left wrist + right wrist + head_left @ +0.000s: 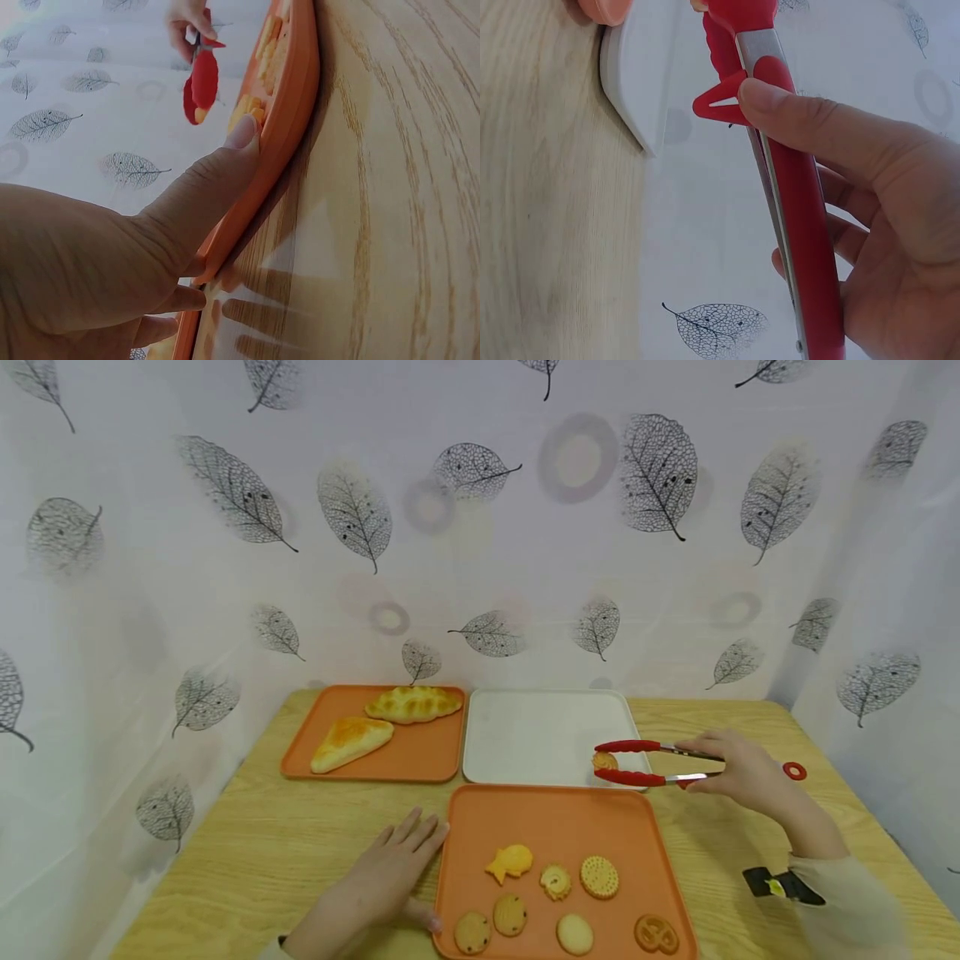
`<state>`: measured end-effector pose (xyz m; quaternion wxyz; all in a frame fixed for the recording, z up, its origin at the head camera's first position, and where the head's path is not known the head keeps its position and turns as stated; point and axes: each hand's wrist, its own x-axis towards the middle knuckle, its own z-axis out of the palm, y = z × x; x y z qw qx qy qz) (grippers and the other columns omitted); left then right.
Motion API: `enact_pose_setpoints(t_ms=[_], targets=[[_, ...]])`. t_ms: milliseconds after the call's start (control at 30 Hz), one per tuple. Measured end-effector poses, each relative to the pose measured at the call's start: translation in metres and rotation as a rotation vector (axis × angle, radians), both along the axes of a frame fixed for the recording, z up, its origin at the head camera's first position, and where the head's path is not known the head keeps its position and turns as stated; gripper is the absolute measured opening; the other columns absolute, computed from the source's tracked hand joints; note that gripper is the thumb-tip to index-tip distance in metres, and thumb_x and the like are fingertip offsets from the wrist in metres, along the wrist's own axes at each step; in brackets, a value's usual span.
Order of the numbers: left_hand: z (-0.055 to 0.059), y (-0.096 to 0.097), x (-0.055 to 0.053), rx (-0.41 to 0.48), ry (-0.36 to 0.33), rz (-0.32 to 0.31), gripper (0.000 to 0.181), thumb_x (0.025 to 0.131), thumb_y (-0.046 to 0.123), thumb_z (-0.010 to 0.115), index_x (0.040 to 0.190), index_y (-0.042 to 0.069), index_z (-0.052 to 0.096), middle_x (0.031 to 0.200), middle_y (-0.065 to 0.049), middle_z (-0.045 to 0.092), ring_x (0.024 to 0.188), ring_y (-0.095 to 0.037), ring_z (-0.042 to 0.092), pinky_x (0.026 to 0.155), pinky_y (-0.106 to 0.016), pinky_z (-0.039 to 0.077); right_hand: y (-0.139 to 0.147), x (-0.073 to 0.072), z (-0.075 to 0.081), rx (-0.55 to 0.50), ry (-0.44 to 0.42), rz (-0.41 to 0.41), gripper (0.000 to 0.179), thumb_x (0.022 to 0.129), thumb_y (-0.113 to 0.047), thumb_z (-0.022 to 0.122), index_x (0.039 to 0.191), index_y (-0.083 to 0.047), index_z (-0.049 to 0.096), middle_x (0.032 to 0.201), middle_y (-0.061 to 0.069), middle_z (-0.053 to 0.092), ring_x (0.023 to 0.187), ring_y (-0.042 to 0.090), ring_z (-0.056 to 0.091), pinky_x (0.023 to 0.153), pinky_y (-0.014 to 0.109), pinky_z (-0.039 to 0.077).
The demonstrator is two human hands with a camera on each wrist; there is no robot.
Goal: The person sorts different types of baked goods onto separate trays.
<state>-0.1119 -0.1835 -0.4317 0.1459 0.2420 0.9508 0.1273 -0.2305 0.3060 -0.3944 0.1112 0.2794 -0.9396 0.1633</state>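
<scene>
My right hand (750,772) grips red-tipped metal tongs (652,780), thumb along one red handle (799,225) in the right wrist view. Between the tong tips sits a small golden cookie (604,762), over the right front part of the white tray (540,735). My left hand (386,877) lies at the left edge of the near orange tray (540,810), fingers extended. In the left wrist view its thumb (217,169) rests against that tray's rim. Several cookies lie on this tray, among them a fish-shaped one (512,862), a round dotted one (599,877) and a pretzel (656,934).
A second orange tray (300,760) stands at the back left, holding a braided bread (412,704) and a triangular bread (351,743). Leaf-patterned curtains (480,543) close off the back and sides of the wooden table (247,852).
</scene>
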Motion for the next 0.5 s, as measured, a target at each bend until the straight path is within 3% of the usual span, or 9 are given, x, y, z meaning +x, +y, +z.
enact_pose_setpoints(t_ms=[200, 500], targets=[[0.002, 0.001, 0.001, 0.002, 0.004, 0.004, 0.121, 0.062, 0.074, 0.068, 0.154, 0.006, 0.027, 0.16, -0.02, 0.026, 0.149, -0.042, 0.015, 0.112, -0.066, 0.027, -0.005, -0.019, -0.002, -0.052, -0.076, -0.087, 0.059, 0.068, -0.017, 0.087, 0.122, -0.004, 0.067, 0.107, 0.019, 0.066, 0.095, 0.038, 0.06, 0.075, 0.051, 0.05], [0.003, 0.001, 0.001, 0.0, -0.004, 0.004, 0.121, 0.062, 0.074, 0.067, 0.154, 0.007, 0.026, 0.16, -0.019, 0.026, 0.149, -0.042, 0.016, 0.112, -0.066, 0.026, -0.016, -0.049, -0.014, -0.052, -0.052, -0.197, 0.06, 0.071, -0.02, 0.085, 0.122, 0.005, 0.064, 0.103, 0.025, 0.065, 0.094, 0.043, 0.057, 0.08, 0.057, 0.046]])
